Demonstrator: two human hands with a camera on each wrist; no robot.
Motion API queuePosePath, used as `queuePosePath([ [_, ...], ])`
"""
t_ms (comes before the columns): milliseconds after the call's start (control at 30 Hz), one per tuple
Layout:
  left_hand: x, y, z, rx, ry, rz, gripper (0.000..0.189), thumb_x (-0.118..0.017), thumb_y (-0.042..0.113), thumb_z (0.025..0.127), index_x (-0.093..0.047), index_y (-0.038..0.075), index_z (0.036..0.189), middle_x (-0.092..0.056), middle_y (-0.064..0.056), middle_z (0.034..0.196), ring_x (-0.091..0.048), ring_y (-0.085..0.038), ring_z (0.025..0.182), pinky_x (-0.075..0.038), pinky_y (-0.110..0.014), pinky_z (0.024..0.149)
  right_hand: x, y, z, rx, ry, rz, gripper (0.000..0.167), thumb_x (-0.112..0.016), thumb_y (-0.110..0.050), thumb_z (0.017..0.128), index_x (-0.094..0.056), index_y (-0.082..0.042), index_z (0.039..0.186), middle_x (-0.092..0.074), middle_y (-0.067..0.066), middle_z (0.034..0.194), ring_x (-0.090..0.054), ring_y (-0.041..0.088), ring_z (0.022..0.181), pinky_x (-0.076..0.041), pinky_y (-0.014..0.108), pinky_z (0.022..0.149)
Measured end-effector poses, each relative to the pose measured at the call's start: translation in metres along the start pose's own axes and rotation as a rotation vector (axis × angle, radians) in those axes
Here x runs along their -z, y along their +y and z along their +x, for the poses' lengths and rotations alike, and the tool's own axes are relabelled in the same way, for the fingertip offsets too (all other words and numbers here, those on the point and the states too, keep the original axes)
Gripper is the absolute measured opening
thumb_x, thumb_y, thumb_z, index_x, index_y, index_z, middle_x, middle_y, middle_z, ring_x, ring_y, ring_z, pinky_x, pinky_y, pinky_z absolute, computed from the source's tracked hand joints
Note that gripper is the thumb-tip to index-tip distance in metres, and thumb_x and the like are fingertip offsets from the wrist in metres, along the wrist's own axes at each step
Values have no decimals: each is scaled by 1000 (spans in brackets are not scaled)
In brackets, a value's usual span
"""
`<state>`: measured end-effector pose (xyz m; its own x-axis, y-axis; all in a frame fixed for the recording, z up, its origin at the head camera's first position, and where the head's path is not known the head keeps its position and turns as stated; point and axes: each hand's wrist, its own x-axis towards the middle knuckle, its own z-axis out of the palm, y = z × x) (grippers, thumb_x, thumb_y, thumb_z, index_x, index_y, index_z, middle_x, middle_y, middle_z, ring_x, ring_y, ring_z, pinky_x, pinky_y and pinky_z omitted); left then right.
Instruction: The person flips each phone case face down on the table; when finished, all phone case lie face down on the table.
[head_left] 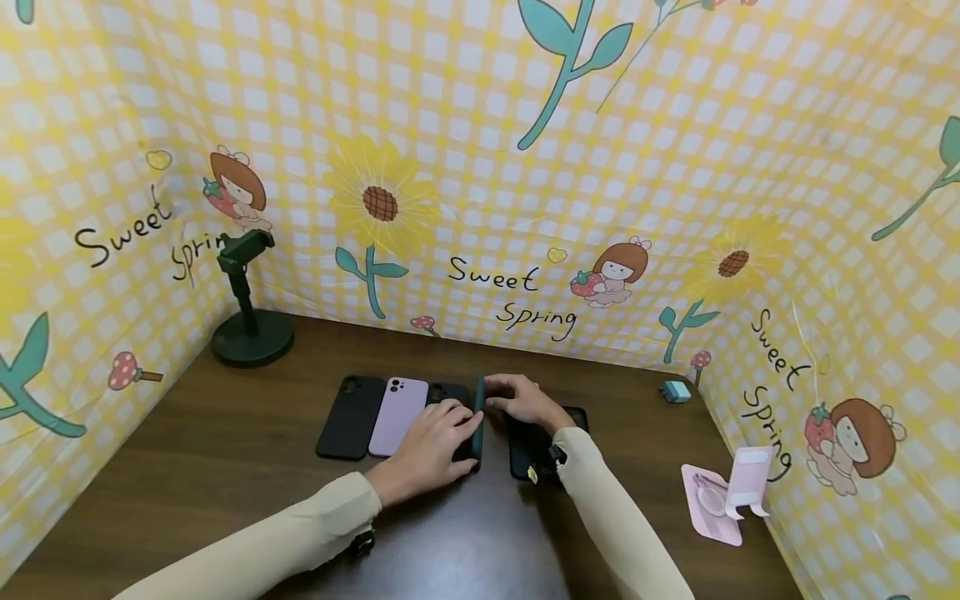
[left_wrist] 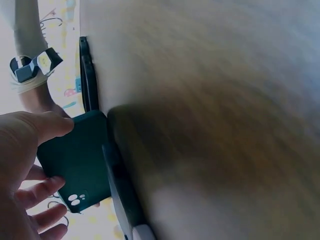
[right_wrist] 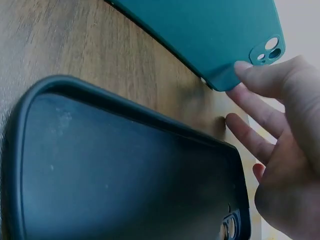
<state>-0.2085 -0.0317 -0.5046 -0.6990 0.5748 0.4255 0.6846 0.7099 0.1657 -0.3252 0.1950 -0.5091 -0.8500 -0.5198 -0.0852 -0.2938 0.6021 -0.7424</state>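
A dark green phone case (left_wrist: 80, 155) stands on its long edge between the two hands, its camera cutouts at the far end. My left hand (head_left: 435, 437) grips it from the left, thumb at the near end and fingers toward the far end. My right hand (right_wrist: 290, 110) pinches the camera-end corner between thumb and fingers. Left of it lie a black phone case (head_left: 348, 417), a lilac phone case (head_left: 397, 417) and a dark phone case (head_left: 450, 390), partly hidden by my left hand. Under my right wrist, another black phone case (right_wrist: 110, 160) lies with its hollow side up.
On the brown table (head_left: 247, 475), a dark green stand (head_left: 252, 337) with a round base is at the back left. A small blue-and-white charger plug (head_left: 675, 392) sits at the back right. Nearer on the right stands a pink phone stand (head_left: 712, 517). Checked cloth (head_left: 465, 208) walls the table.
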Motion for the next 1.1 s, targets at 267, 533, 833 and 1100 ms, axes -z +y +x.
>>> queuePosePath([
  [267, -3, -5, -9, 52, -42, 15, 73, -84, 45, 84, -62, 5, 141, -67, -8, 129, -60, -25, 117, -52, -43, 93, -5, 1, -2, -15, -17, -39, 40, -67, -20, 101, -64, -15, 140, -68, 8, 136, -60, 30, 131, -12, 71, 121],
  [533, -9, -1, -5, 96, -86, 40, 77, -82, 50, 84, -62, 1, 140, -68, -9, 120, -61, -23, 104, -50, -38, 83, 2, 7, -8, -32, 11, -164, 41, -68, -26, 100, -65, -19, 140, -67, 5, 137, -61, 28, 126, -22, 62, 114],
  [833, -16, 2, 4, 139, -171, 59, 77, -76, 55, 88, -62, -1, 140, -67, -13, 122, -61, -26, 102, -51, -40, 85, 10, 10, -10, -80, 17, -227, 38, -67, -28, 101, -66, -21, 138, -65, 4, 135, -61, 26, 121, -22, 54, 108],
  [1100, -19, 4, 7, 105, -206, 96, 69, -74, 56, 89, -68, 3, 133, -67, -11, 118, -59, -25, 101, -50, -41, 86, 11, 11, -11, -78, 28, -231, 34, -68, -24, 100, -70, -21, 133, -66, 4, 133, -62, 27, 122, -21, 55, 109],
])
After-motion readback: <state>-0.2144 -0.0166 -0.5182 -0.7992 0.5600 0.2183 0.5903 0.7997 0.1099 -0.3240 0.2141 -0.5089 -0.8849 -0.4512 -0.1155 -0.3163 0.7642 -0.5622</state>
